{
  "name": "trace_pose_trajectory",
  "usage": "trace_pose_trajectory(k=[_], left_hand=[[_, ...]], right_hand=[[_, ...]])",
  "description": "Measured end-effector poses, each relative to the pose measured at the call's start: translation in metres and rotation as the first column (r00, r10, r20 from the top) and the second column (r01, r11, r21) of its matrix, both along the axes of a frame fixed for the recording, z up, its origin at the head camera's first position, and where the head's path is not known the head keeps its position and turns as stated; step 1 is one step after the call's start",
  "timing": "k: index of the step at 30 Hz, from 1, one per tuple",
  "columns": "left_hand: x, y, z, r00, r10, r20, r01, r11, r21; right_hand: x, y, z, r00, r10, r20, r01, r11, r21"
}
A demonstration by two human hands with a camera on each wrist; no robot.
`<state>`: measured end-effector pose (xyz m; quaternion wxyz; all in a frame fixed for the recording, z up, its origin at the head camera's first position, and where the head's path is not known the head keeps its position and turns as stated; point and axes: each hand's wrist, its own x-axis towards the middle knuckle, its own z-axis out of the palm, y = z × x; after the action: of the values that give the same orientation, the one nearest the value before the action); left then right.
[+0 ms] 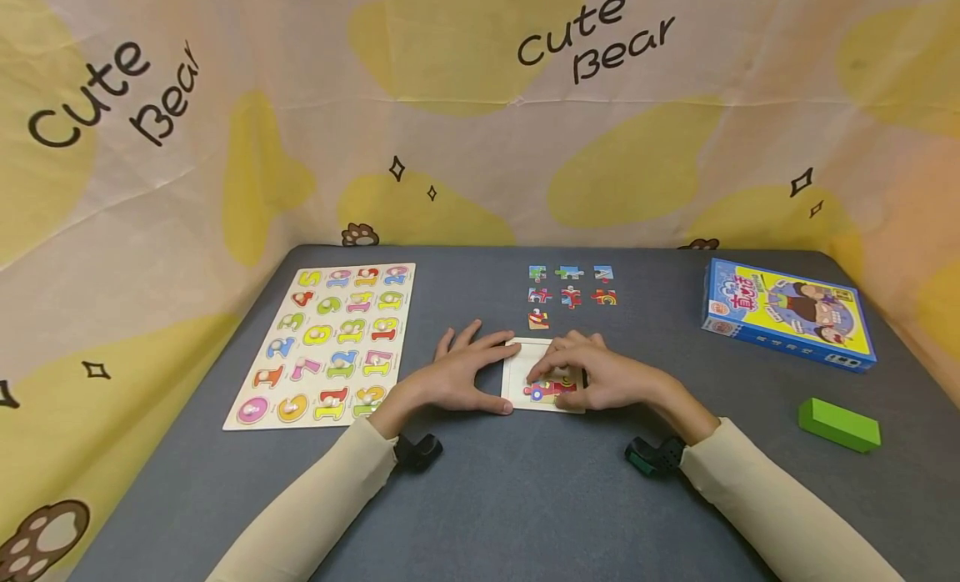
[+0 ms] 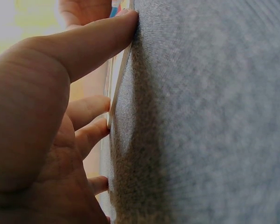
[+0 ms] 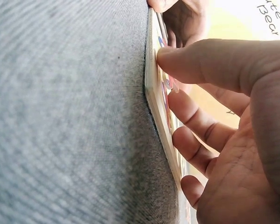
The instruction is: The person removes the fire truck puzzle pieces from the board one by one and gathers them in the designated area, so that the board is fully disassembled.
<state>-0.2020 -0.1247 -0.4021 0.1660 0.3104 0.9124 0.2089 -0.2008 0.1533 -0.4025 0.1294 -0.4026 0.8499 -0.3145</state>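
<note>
A small white puzzle tray (image 1: 523, 367) lies on the grey table between both hands, with joined red and blue jigsaw pieces (image 1: 538, 391) in its lower part. My left hand (image 1: 460, 377) has its fingers spread, index fingertip and thumb touching the tray's left edge. Over the tray's right side, my right hand (image 1: 606, 375) pinches a jigsaw piece (image 3: 170, 84) between thumb and index finger, close over the joined ones. Its other fingers curl near the tray's edge in the right wrist view. The fingers hide much of that piece.
Several loose jigsaw pieces (image 1: 571, 298) lie in rows beyond the tray. A number board (image 1: 321, 357) with coloured numerals lies to the left. On the right are a blue puzzle box (image 1: 791, 315) and a green block (image 1: 838, 424). A printed cloth (image 1: 465, 132) hangs behind the table.
</note>
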Motion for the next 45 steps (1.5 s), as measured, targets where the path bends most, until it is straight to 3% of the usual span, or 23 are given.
trace_pose_trajectory(k=[45], left_hand=[[0.0018, 0.0006, 0.0012, 1.0, -0.006, -0.009, 0.007, 1.0, 0.005]], right_hand=[[-0.0034, 0.002, -0.0034, 0.999, -0.01, -0.031, 0.009, 0.999, -0.038]])
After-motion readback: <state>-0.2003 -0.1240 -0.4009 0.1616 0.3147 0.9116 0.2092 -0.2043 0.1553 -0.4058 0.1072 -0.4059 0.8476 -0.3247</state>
